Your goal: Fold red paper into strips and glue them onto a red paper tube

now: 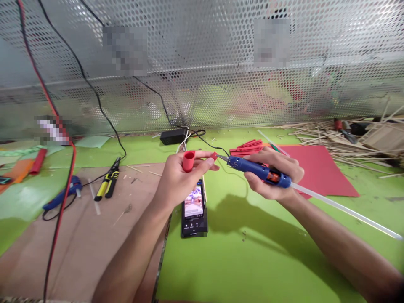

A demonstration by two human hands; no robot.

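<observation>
In my right hand [274,170] is a blue glue gun [252,168], with a long clear glue stick [344,210] sticking out of its back. Its metal nozzle meets a small red paper piece [214,156] pinched between thumb and fingers of my left hand [186,176]. A red paper tube [188,161] also rests in the left hand, upright, its hollow end facing up. Just below that hand a phone [193,210] lies on the green table with its screen lit, partly covered by the hand.
Pliers [107,181] and a second blue glue gun [65,193] lie left on a brown board [104,240]. Red paper strips [248,146], a red sheet [325,170] and thin wooden sticks [315,139] are right. A black adapter [173,136] stands by the perforated metal screen [221,97]. Cables hang left.
</observation>
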